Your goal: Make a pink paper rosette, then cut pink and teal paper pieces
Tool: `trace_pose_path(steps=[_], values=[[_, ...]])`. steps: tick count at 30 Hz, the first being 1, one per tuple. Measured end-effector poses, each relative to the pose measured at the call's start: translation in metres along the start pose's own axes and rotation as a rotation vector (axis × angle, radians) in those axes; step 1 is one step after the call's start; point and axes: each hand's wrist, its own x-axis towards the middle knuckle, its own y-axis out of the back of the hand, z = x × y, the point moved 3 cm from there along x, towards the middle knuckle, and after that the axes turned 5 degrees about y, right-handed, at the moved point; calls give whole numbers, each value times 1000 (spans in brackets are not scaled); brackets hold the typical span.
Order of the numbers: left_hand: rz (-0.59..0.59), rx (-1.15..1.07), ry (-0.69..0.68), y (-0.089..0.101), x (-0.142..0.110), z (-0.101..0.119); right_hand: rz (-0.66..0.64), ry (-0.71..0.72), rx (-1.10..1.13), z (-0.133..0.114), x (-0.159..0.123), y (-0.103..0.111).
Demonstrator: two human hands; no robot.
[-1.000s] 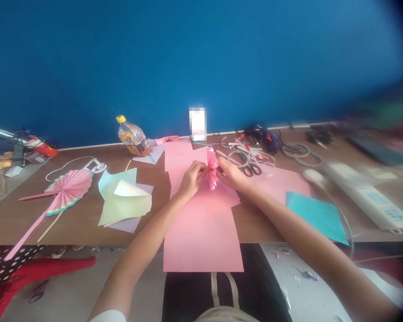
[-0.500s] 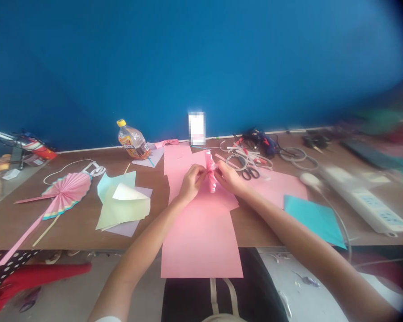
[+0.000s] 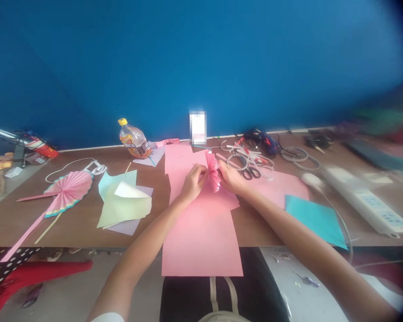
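Right now your left hand [image 3: 194, 180] and your right hand [image 3: 230, 178] meet in the middle of the frame, and both pinch a little pink folded paper fan [image 3: 213, 171] between the fingertips. The fan stands up on its edge between your two hands, with its folds spread open a bit at the top. Your left fingers are curled in tight on one side of it, and your right fingers are pressed together on the other side. Under your hands lies a big pink sheet [image 3: 201, 237] that hangs a little over the near edge of the brown table [image 3: 83, 226]. To the left of the middle sits a pile of pale green and white papers [image 3: 124, 203], and farther left lies a finished pink fan on a stick [image 3: 65, 192]. A drink bottle with a yellow cap [image 3: 133, 139] lies tipped near the blue wall [image 3: 201, 62] (upper left of the middle). Just right of your hands are black scissors [image 3: 250, 172] and some white strips. A blue-green sheet [image 3: 314, 219] lies at the lower right, near a white power strip [image 3: 366, 199].
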Motion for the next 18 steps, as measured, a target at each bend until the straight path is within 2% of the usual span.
trace_pose_path(steps=[6,11,14,18], values=[[11,88,-147,1,-2,11,46,-18,4,4,-2,0],[-9,127,-111,2,-1,14,114,33,61,0,-4,1],[24,186,-108,2,0,15,117,67,107,-2,-4,1],[83,346,-193,0,0,19,137,94,84,-2,-4,2]])
